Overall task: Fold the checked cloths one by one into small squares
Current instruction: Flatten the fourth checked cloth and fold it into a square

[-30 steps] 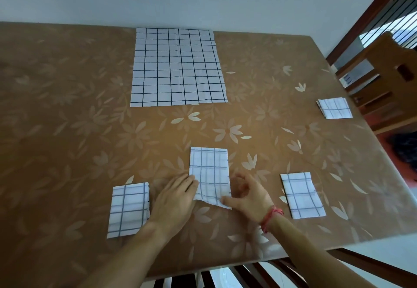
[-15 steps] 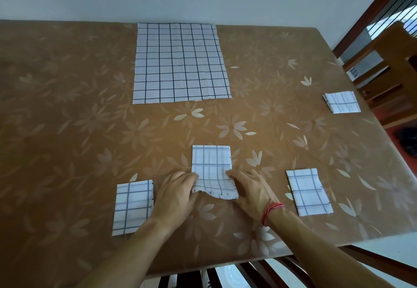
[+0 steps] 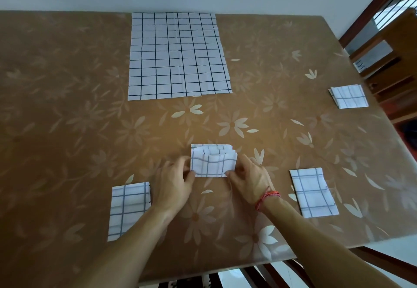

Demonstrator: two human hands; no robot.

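Note:
A white cloth with a dark check (image 3: 212, 161) lies partly folded near the table's front middle, its near half lifted and curled over towards the far edge. My left hand (image 3: 173, 181) pinches its near left corner. My right hand (image 3: 247, 177), with a red string at the wrist, pinches the near right corner. A large checked cloth (image 3: 178, 55) lies spread flat at the back. Three folded checked cloths rest on the table: one at the front left (image 3: 128, 208), one at the front right (image 3: 313, 193), one at the far right (image 3: 348, 96).
The table (image 3: 67, 118) wears a brown cover with pale flowers and meets a white wall at the back. Wooden chairs (image 3: 388, 57) stand past the right edge, and chair backs (image 3: 259, 274) show below the front edge.
Both hands have lifted the near edge of the middle cloth and carried it forward over the far half. The strip now looks shorter. The other cloths have not moved.

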